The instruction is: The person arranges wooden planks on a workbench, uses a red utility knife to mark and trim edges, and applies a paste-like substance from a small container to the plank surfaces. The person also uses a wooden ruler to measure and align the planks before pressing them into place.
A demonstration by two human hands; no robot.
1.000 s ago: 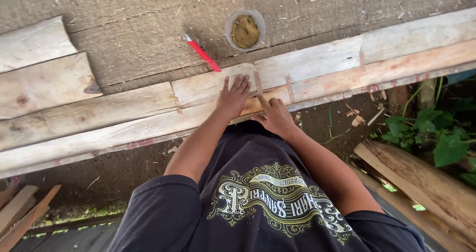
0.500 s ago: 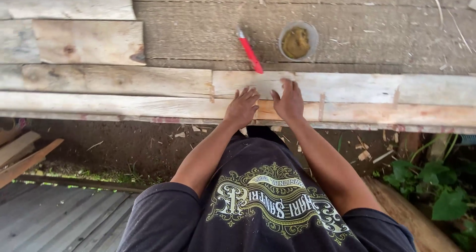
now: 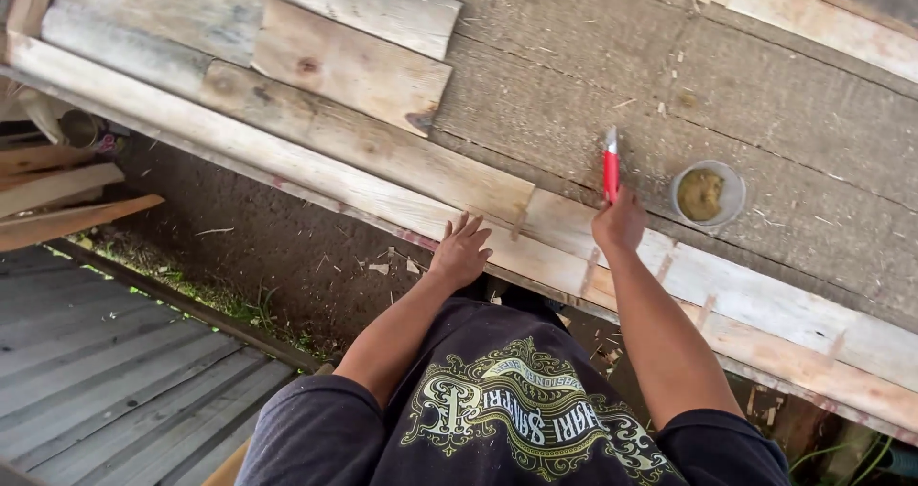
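Now the right hand (image 3: 620, 224) grips a red pencil (image 3: 611, 166) just left of the small round cup (image 3: 708, 195), while the left hand (image 3: 461, 251) rests open, fingers spread, on the long plank (image 3: 382, 175), further left of the cup.

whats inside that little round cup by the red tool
The round cup holds a yellowish-brown paste that covers its bottom, so nothing beneath it shows. The right hand holds the red tool just beside the cup.

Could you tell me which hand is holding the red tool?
The right hand grips the red tool beside the small cup; the left hand rests open on the plank.
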